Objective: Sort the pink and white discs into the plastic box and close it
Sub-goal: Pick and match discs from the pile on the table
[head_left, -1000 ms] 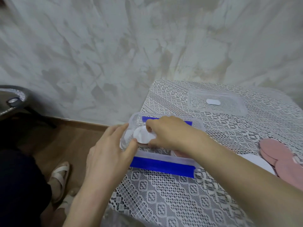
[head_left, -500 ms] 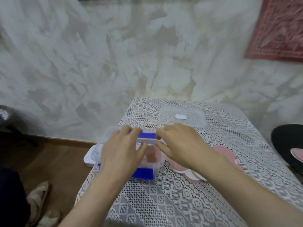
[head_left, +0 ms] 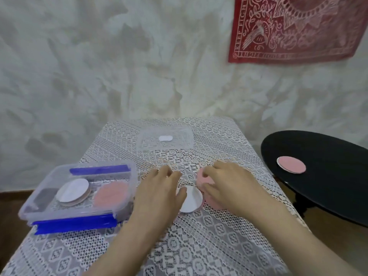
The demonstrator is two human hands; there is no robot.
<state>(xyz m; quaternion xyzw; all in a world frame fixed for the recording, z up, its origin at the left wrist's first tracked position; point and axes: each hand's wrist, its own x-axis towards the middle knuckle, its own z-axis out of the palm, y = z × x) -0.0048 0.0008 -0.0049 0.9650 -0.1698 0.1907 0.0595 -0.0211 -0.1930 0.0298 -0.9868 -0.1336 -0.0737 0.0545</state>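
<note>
A clear plastic box [head_left: 127, 172] with blue clips sits open at the table's left edge. It holds a stack of white discs [head_left: 72, 189] and a pink disc [head_left: 110, 194] side by side. Its clear lid [head_left: 179, 143] lies flat at the back of the table. Loose discs lie in the middle. My left hand [head_left: 159, 193] rests flat there, its thumb touching a white disc [head_left: 191, 200]. My right hand [head_left: 231, 188] pinches a pink disc [head_left: 204, 177] between thumb and curled fingers; more pink shows under its palm.
A white lace cloth [head_left: 199, 246] covers the table. To the right stands a low black round table [head_left: 328, 176] with one pink disc [head_left: 291, 164] on it. A red printed cloth [head_left: 294, 26] hangs on the marbled wall.
Both hands have left the box and moved right to the loose discs in the middle of the table. The view has swung right and up.
</note>
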